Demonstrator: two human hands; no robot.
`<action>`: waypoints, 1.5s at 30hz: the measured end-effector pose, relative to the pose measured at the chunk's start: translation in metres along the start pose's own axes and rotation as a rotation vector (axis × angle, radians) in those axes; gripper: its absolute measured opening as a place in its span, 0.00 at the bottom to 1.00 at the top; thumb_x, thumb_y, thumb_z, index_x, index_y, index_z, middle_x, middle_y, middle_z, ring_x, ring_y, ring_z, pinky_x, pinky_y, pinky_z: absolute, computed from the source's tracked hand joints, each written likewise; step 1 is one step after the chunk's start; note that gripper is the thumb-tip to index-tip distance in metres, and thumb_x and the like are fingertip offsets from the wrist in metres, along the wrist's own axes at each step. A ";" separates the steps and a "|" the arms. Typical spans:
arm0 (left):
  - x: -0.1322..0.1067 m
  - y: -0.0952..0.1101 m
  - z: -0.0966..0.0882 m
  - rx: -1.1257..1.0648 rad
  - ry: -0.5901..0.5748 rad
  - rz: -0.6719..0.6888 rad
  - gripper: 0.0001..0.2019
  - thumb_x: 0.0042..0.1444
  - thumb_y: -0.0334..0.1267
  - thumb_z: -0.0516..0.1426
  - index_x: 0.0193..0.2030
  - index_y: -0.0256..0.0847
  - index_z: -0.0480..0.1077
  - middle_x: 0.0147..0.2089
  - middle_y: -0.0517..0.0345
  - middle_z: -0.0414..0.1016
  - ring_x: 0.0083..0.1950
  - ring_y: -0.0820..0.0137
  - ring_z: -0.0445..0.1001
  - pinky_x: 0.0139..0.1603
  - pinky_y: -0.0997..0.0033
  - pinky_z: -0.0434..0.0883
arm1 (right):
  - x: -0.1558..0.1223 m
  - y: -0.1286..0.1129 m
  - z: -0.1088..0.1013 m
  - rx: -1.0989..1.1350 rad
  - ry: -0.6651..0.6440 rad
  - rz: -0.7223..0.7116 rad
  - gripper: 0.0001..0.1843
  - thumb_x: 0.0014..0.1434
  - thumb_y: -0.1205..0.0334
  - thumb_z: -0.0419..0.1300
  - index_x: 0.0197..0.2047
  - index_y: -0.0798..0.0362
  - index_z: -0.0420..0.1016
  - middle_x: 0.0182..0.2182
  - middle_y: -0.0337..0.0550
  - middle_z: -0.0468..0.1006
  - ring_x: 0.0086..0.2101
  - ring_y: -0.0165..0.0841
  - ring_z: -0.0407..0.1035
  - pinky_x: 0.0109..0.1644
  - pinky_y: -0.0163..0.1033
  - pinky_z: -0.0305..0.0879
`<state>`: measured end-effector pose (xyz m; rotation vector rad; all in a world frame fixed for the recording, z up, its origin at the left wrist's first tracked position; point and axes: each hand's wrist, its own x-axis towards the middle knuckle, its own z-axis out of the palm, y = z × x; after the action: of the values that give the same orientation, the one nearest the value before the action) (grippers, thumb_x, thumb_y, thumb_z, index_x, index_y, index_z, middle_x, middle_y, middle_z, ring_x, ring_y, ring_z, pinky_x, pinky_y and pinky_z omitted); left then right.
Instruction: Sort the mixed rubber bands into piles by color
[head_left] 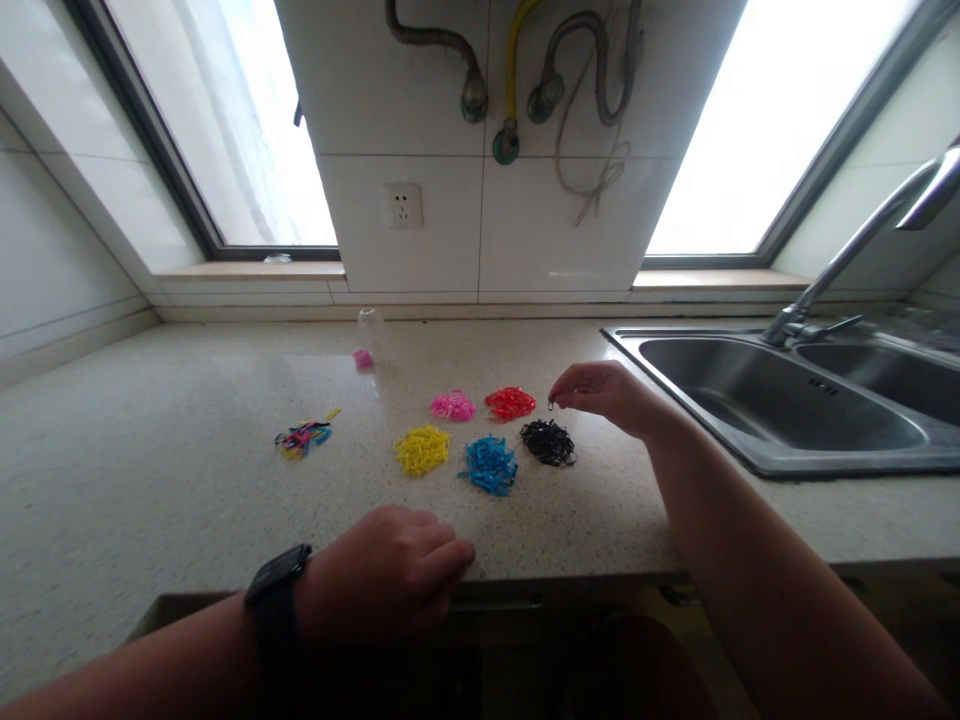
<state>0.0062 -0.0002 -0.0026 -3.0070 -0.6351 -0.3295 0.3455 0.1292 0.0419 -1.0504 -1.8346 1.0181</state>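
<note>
Small rubber bands lie sorted by colour on the speckled countertop (pixel 150 480): a pink pile (pixel 452 405), a red pile (pixel 510 403), a yellow pile (pixel 422 449), a blue pile (pixel 490 465) and a black pile (pixel 548 442). A mixed, unsorted cluster (pixel 303 436) lies to the left. My right hand (pixel 600 392) hovers just above the black pile, pinching one small dark band between thumb and forefinger. My left hand (pixel 390 570), with a black watch on the wrist, rests curled on the counter's front edge and holds nothing.
A steel double sink (pixel 780 410) with a tap (pixel 862 240) sits at the right. A small clear bottle with a pink cap (pixel 367 340) stands near the back wall. A wall socket (pixel 403 206) and hoses hang above, between two windows.
</note>
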 end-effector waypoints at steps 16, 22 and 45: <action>-0.001 0.001 -0.001 -0.017 0.005 0.010 0.04 0.62 0.31 0.52 0.42 0.41 0.66 0.31 0.61 0.70 0.28 0.68 0.64 0.26 0.65 0.55 | -0.004 0.005 -0.015 -0.261 -0.242 0.107 0.14 0.51 0.52 0.70 0.37 0.53 0.81 0.32 0.43 0.82 0.33 0.33 0.73 0.39 0.40 0.67; 0.001 0.001 -0.002 -0.022 0.005 -0.006 0.05 0.61 0.30 0.53 0.42 0.41 0.66 0.31 0.61 0.70 0.28 0.69 0.64 0.26 0.65 0.54 | -0.005 0.009 -0.019 -0.367 -0.375 0.097 0.15 0.53 0.51 0.68 0.38 0.53 0.82 0.25 0.38 0.75 0.28 0.29 0.64 0.32 0.37 0.58; 0.001 0.001 -0.002 -0.006 0.010 0.004 0.04 0.62 0.30 0.52 0.41 0.41 0.66 0.30 0.61 0.70 0.28 0.69 0.65 0.26 0.67 0.55 | 0.000 0.015 -0.012 -0.374 -0.287 0.094 0.18 0.56 0.46 0.65 0.41 0.51 0.82 0.32 0.42 0.79 0.32 0.33 0.69 0.38 0.40 0.63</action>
<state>0.0071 -0.0007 -0.0002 -3.0102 -0.6289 -0.3467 0.3605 0.1371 0.0333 -1.2702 -2.2912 0.9379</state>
